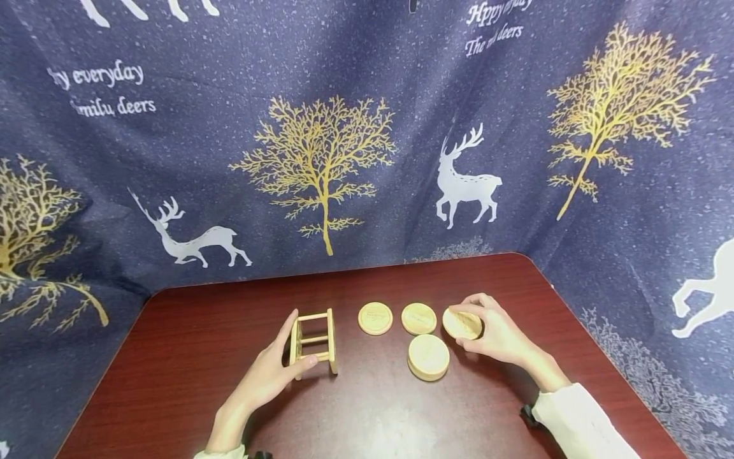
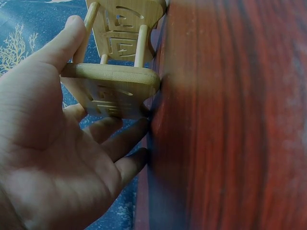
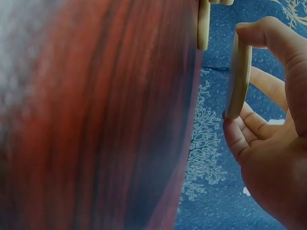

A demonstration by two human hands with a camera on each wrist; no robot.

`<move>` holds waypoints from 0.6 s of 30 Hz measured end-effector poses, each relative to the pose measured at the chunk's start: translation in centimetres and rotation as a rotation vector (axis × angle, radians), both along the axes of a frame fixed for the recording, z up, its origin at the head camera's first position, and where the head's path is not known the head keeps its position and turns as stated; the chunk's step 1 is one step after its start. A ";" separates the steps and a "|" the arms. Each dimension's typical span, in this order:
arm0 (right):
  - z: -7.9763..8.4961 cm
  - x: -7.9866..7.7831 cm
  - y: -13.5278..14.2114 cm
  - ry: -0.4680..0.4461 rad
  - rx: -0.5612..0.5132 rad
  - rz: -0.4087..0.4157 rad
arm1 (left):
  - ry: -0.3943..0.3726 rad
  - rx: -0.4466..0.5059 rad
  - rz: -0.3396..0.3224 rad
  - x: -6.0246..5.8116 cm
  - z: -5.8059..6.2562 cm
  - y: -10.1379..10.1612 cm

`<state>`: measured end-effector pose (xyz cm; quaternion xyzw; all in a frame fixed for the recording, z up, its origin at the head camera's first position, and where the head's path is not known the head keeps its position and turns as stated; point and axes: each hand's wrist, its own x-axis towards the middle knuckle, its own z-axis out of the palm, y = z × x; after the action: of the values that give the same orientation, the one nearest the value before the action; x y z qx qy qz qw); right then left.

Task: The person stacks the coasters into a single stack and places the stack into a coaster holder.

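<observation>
A small wooden coaster holder [image 1: 332,341], two carved side panels joined by rods, stands on the table's left half. My left hand [image 1: 268,375] grips it from the left, thumb across its near side and fingers at its far side; the left wrist view shows the holder's carved panel [image 2: 112,88] beside the fingers. Over at the right, my right hand [image 1: 500,333] pinches a round wooden coaster [image 1: 459,322] by its edge. In the right wrist view that coaster [image 3: 239,76] is edge-on, held off the table between thumb and fingers.
Between the hands lie a single coaster [image 1: 375,319], another coaster [image 1: 419,319] and a short coaster stack [image 1: 429,357] nearer me. The dark red wooden table [image 1: 201,338] ends at a blue patterned cloth [image 1: 367,210] behind.
</observation>
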<state>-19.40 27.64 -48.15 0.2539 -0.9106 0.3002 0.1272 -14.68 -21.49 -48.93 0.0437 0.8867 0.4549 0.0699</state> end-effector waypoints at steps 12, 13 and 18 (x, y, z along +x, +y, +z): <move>0.1 0.5 -0.5 0.057 0.022 0.035 | 0.019 -0.035 0.017 0.0 -0.3 0.1; 0.1 0.5 -0.6 0.055 0.022 0.037 | 0.021 -0.033 0.016 0.0 -0.3 0.1; 0.4 0.8 -1.0 0.030 0.019 0.042 | 0.035 -0.040 0.011 0.0 -0.3 0.1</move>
<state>-18.55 26.65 -47.74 0.2786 -0.9060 0.2901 0.1320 -14.72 -21.43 -49.18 0.0454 0.8969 0.4367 0.0530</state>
